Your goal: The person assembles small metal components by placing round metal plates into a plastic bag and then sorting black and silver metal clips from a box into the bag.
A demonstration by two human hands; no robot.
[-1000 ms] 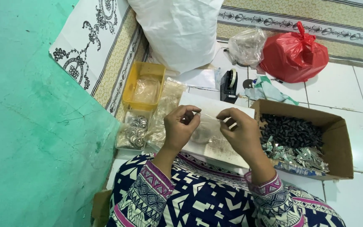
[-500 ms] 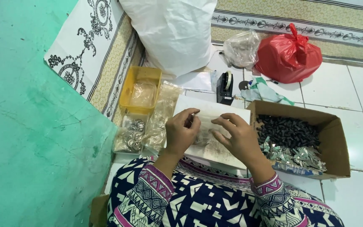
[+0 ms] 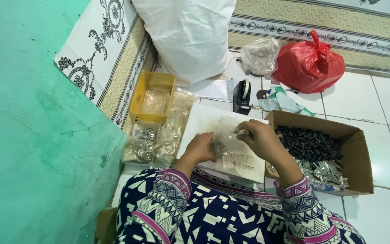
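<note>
Item in hand: small clear plastic bag [image 3: 231, 135], held between both hands just above a white board [image 3: 204, 118] on my lap.
Left hand [image 3: 200, 148]: fingers together, pinched on the bag's lower corner, where a few dark small parts [image 3: 216, 147] show through the plastic.
Right hand [image 3: 260, 138]: fingers closed on the bag's upper edge, near the mouth; I cannot tell whether a part is also held in the fingertips.
Change since a second ago: both hands have dropped from a raised position to just over the board, and the bag now lies stretched flatter between them. I judge the contents have settled toward the left-hand corner.
Supply, right: open cardboard box [image 3: 357, 149], just beside the right hand, with dark small parts [image 3: 310, 143] at the far end and silvery flat pieces [image 3: 326, 171] nearer me.
Supply, left: yellow tray [image 3: 136, 103] with clear bags in it; below it, a clear packet of round metal rings [image 3: 143, 143].
Ahead: black tape dispenser [image 3: 241, 96], large white sack [image 3: 190, 36], knotted red bag [image 3: 310, 65], crumpled clear bag [image 3: 259, 56].
Surroundings: white tiled floor [image 3: 384, 104], patterned mat [image 3: 100, 58], green wall [image 3: 28, 126].
</note>
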